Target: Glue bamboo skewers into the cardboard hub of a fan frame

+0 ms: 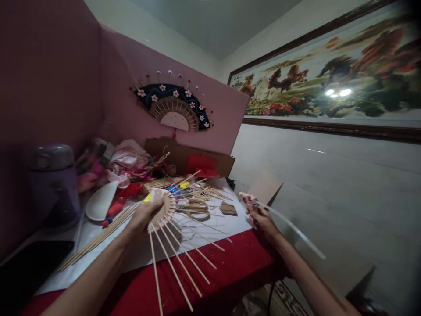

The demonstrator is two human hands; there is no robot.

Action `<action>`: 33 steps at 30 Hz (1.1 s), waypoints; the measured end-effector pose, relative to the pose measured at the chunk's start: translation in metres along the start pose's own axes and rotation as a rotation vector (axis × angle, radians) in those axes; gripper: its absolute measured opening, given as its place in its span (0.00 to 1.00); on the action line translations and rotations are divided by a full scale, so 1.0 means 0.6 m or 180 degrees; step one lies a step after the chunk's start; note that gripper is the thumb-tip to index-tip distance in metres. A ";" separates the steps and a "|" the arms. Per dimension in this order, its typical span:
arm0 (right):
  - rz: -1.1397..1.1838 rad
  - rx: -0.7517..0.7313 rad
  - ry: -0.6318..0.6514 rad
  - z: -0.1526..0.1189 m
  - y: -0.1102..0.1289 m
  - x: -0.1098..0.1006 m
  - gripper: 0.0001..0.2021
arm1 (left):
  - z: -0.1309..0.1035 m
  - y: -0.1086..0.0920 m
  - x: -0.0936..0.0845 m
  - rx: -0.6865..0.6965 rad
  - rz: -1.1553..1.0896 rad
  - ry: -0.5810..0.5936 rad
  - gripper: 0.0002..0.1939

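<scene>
The left hand [148,213] grasps the cardboard half-disc [167,207] of a fan frame at its left side. The thumb lies over the cardboard face; the other fingers are mostly hidden, so their exact placement cannot be told. Thin wooden sticks [178,252] radiate from the curved edge to the right and toward the near side, the nearest ones extending over the red cloth [232,263].

The right hand [259,217] is positioned at the right edge of the table, well apart from the fan frame. Its fingers are curled around a handheld tool [247,200]; a long, pale rod [297,230] projects from the tool toward the near right. The tool type cannot be told.

Scissors [198,210] rest on the white sheet [241,223], just beyond the fan frame, with small cardboard pieces [228,209] to their right. Loose sticks [210,192] lie at the far side. A bundle of long sticks [98,239] lies to the left, near a white half-round piece [101,202]. A purple bottle [54,186] stands upright at far left. A decorated dark fan [174,103] is mounted on the pink panel [223,109] at the far side.
</scene>
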State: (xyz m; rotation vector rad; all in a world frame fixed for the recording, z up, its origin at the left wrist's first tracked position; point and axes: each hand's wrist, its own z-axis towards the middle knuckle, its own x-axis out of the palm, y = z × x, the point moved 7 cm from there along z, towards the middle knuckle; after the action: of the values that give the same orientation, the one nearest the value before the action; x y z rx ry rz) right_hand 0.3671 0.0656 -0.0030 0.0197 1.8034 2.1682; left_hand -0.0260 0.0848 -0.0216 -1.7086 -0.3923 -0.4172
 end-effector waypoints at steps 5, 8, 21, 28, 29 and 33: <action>0.0766 -0.0391 -0.0467 -0.026 0.098 -0.016 0.16 | -0.009 0.008 0.020 0.0071 0.0503 0.0245 0.09; 0.1020 -0.0390 -0.0088 -0.042 0.152 0.013 0.17 | -0.015 0.014 0.030 0.0026 0.0599 0.0366 0.11; -0.0469 0.0284 0.2039 -0.079 0.188 0.244 0.22 | -0.031 0.013 0.048 0.0001 0.0736 0.0599 0.15; -0.1154 -0.0064 0.2302 -0.070 0.216 0.293 0.26 | -0.036 0.007 0.051 -0.0175 0.0595 0.0804 0.14; -0.1222 -0.0074 0.2320 -0.069 0.220 0.296 0.26 | -0.037 0.005 0.049 -0.0208 0.0632 0.0800 0.13; -0.1388 -0.0057 0.2431 -0.073 0.235 0.305 0.27 | -0.046 0.000 0.051 -0.0303 0.0899 0.1062 0.12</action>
State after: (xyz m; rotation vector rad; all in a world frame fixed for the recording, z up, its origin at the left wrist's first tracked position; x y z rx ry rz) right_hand 0.1513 0.0485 0.0884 -1.2292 1.8793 1.9868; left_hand -0.0006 0.0586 -0.0023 -1.7171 0.1122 -0.5076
